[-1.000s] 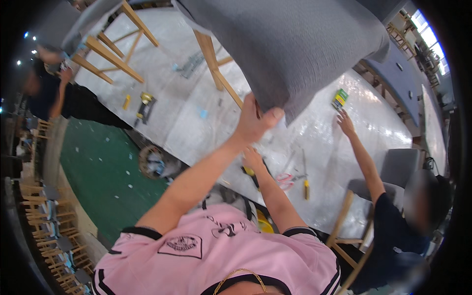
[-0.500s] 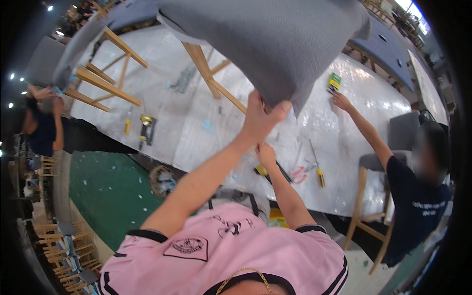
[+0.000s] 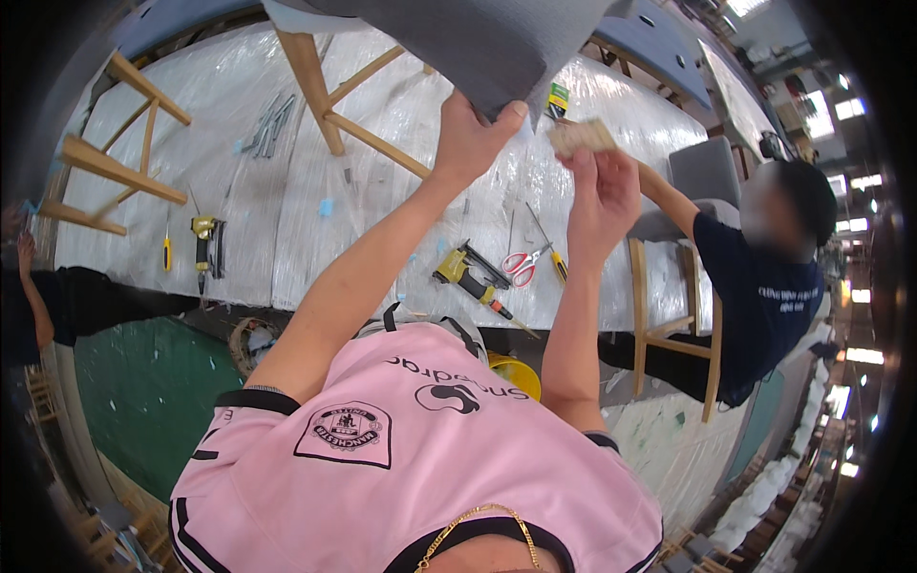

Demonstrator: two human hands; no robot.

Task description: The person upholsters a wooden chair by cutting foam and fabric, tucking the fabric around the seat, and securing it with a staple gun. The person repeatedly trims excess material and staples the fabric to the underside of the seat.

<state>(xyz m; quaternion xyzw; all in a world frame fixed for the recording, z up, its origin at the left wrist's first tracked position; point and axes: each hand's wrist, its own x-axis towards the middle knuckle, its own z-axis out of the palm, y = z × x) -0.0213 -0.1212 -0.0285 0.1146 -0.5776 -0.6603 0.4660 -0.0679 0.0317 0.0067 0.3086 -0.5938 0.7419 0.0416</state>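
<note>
A chair with a grey upholstered part [image 3: 458, 48] and wooden legs [image 3: 310, 91] stands on the plastic-covered table. My left hand [image 3: 473, 138] grips the lower corner of its grey cover, thumb on the outside. My right hand [image 3: 605, 191] is raised to the right of that corner, its fingers closed on a small flat beige piece [image 3: 585, 139], blurred by motion. Below, between my forearms, a yellow and black staple gun [image 3: 468, 277] lies untouched. Red-handled scissors [image 3: 519, 270] and a yellow-handled screwdriver [image 3: 560, 265] rest beside it.
A co-worker in a dark shirt [image 3: 764, 258] reaches in from the right, the hand hidden behind mine, near a green and yellow box [image 3: 558, 98]. Another staple gun [image 3: 204, 244], metal strips [image 3: 270, 126] and a second chair's legs [image 3: 124, 170] are leftward. A yellow bucket [image 3: 516, 375] stands below.
My right hand has left the staple gun area, risen to the right, and now holds the beige piece. My left hand keeps its grip on the chair corner. The view has shifted.
</note>
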